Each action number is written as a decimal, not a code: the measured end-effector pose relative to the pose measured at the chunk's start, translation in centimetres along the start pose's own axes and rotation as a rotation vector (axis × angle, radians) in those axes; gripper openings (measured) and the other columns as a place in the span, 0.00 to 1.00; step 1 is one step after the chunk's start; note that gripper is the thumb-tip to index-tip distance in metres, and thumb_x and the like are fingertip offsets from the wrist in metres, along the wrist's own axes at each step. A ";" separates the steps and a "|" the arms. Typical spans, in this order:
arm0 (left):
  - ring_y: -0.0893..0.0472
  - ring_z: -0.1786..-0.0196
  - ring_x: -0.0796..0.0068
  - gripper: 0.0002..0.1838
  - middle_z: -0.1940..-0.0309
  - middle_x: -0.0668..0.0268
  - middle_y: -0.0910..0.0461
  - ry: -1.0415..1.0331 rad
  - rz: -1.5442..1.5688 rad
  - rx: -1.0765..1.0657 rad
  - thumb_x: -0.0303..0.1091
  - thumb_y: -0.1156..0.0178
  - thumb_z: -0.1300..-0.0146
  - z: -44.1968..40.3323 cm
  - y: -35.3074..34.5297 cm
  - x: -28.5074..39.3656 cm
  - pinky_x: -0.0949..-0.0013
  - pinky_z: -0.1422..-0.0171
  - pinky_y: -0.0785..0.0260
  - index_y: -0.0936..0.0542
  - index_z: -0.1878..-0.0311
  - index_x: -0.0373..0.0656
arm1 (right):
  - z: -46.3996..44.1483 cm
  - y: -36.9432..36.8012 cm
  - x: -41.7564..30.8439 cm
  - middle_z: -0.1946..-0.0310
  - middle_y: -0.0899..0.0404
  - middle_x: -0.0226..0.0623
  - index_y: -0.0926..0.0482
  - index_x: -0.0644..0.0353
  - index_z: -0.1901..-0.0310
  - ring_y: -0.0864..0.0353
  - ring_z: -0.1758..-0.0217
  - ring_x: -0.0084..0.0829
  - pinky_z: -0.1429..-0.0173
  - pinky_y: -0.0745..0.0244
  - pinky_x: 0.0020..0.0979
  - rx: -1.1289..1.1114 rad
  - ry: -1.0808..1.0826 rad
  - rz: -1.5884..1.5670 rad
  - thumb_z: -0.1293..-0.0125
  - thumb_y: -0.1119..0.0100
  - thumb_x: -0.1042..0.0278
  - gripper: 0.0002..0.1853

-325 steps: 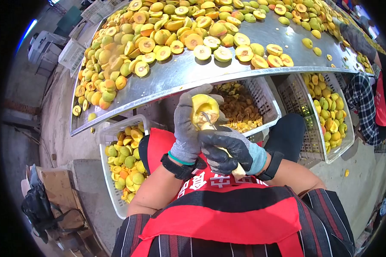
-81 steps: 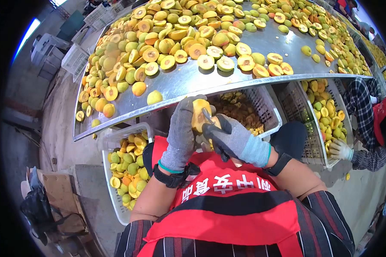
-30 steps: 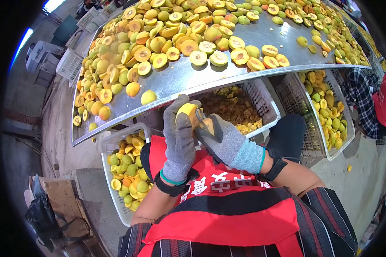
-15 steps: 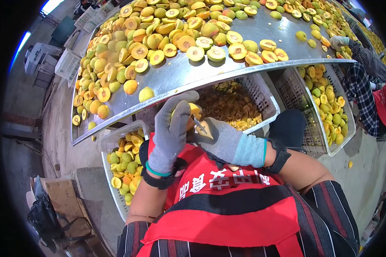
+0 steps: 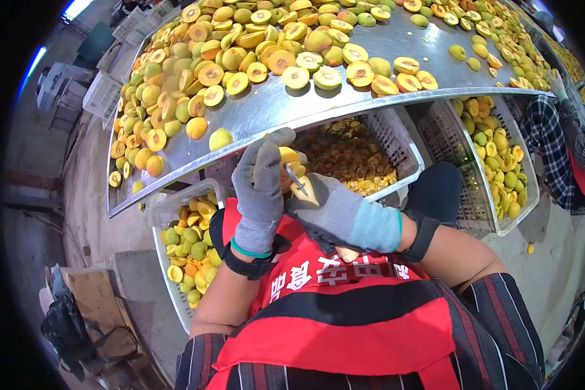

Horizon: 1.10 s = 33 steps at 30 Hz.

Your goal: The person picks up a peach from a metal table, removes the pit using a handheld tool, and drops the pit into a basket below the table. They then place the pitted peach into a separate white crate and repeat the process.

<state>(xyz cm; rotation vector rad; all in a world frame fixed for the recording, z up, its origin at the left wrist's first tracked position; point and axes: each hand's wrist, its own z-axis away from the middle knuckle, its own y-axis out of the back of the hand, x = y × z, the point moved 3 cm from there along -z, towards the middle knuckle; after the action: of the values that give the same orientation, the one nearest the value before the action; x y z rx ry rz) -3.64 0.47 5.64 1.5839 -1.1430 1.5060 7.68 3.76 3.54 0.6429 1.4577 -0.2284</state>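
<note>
My left hand, in a grey work glove, is closed around a yellow peach half just off the table's front edge. In my gloved right hand is a small pitting knife with a pale wooden handle and a narrow metal blade. The blade points up toward the peach half and looks to be at its lower side; my fingers hide the exact contact. Halved peaches lie heaped on the metal table in front of me, several with brown centres facing up.
Under the table edge, a white crate holds brown and yellow fruit scraps. Peach halves fill a crate at my left and another crate at right. A co-worker's checked sleeve shows at far right. Cardboard stands lower left.
Both my hands have shifted slightly, and the knife and peach half have turned a little between them. At far right, the co-worker's gloved hand has moved away from the table edge.
</note>
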 end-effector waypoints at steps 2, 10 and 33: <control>0.23 0.63 0.78 0.19 0.64 0.62 0.22 -0.057 0.018 0.010 0.42 0.51 0.33 0.0 -0.1 -0.3 0.76 0.58 0.29 0.26 0.52 0.33 | -0.1 0.2 -0.7 0.65 0.27 0.45 0.27 0.62 0.59 0.26 0.60 0.42 0.58 0.28 0.39 -0.071 -0.048 -0.179 0.41 0.47 0.64 0.12; 0.26 0.54 0.76 0.18 0.53 0.60 0.26 -0.222 -0.086 0.183 0.40 0.51 0.33 -0.4 -0.9 -1.3 0.74 0.50 0.31 0.28 0.50 0.33 | -0.9 -0.3 1.6 0.67 0.27 0.47 0.28 0.62 0.61 0.28 0.63 0.44 0.60 0.29 0.39 0.090 0.113 0.452 0.41 0.51 0.64 0.11; 0.26 0.61 0.77 0.20 0.64 0.64 0.22 0.151 -0.482 -0.355 0.46 0.54 0.32 -5.8 -5.5 -6.2 0.73 0.55 0.33 0.24 0.53 0.38 | 1.0 6.2 7.3 0.82 0.29 0.37 0.30 0.64 0.66 0.28 0.88 0.26 0.84 0.32 0.26 -0.152 -0.398 -0.474 0.38 0.52 0.62 0.12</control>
<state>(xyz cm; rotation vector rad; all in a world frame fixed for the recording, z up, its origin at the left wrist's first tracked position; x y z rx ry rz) -0.67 8.80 0.76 1.3505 -0.8118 1.0222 12.61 10.00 -1.91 0.1063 1.2058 -0.5745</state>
